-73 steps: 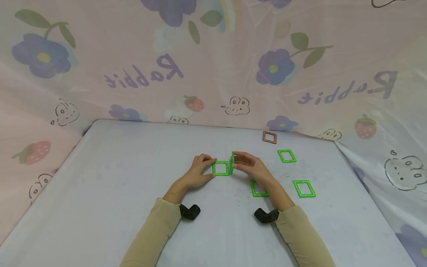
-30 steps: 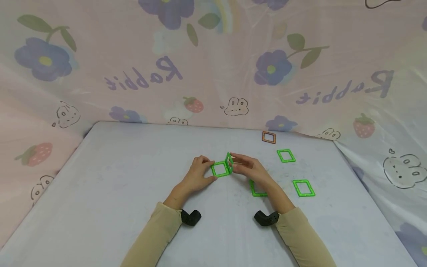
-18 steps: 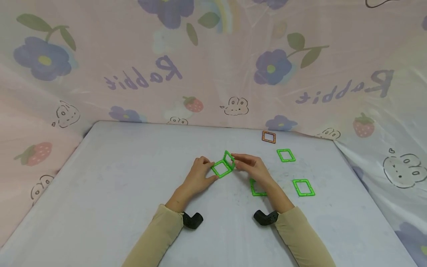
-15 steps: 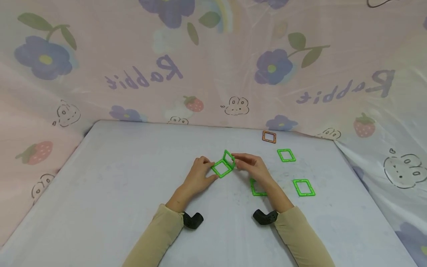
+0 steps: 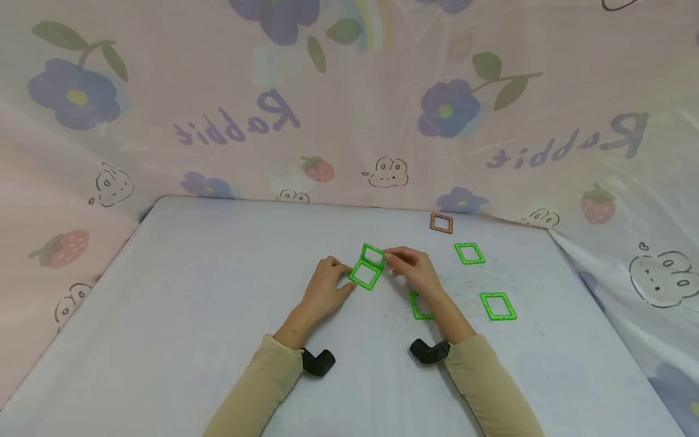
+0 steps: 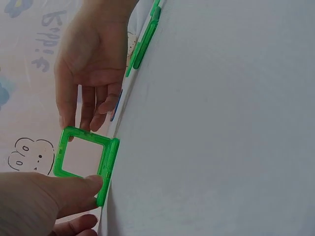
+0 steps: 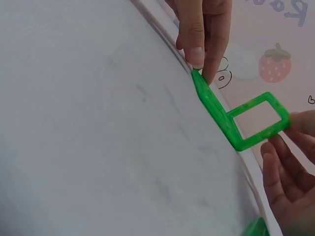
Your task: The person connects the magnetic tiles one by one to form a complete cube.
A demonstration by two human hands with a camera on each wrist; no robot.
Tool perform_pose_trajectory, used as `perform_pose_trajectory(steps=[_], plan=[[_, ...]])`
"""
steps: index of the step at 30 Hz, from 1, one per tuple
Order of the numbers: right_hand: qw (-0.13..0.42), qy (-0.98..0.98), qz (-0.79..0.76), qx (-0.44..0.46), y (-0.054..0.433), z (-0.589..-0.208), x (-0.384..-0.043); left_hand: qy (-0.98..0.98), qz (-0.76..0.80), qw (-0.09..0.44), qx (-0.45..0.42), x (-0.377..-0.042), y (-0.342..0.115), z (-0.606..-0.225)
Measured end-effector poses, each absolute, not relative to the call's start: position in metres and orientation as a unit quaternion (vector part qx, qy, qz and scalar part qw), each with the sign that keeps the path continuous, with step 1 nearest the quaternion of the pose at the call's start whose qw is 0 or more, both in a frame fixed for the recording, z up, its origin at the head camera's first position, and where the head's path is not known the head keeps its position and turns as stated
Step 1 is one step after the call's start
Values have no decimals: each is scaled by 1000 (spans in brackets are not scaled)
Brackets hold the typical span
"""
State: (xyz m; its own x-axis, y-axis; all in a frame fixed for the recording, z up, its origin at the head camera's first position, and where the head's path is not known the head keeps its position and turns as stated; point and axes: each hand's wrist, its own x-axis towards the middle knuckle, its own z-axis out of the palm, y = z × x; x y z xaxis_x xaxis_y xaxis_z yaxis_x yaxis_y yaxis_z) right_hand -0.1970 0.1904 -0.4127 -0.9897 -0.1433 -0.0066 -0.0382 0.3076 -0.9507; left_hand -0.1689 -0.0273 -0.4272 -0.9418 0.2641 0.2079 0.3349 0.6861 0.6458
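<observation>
Two green square magnetic tiles, open frames joined along one edge, are between the hands in the head view. My left hand pinches the nearer tile at its left side, thumb in front. The second tile rises at an angle from that tile's far edge. My right hand pinches its right edge with thumb and fingertips. In the right wrist view, the pair forms an L, with the raised tile at the right hand's fingers. The left wrist view has the left thumb lying over the held tile.
On the white table, one green tile lies partly hidden under the right forearm. Further right lie a green tile and another green tile. An orange tile lies near the back edge, before a printed curtain.
The joined tiles have turned counterclockwise, so the raised one has swung from the right side to the back and shows its face. Both hands kept their hold and shifted slightly.
</observation>
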Motion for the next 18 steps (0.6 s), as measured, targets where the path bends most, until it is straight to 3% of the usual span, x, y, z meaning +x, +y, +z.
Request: perform_pose_trajectory(steps=[4, 18], plan=[[33, 805, -592, -40, 194, -428, -206, -915, -370, 48, -156, -167, -26, -426], [28, 798, -601, -32, 187, -426, -209, -915, -376, 55, -135, -166, -22, -421]])
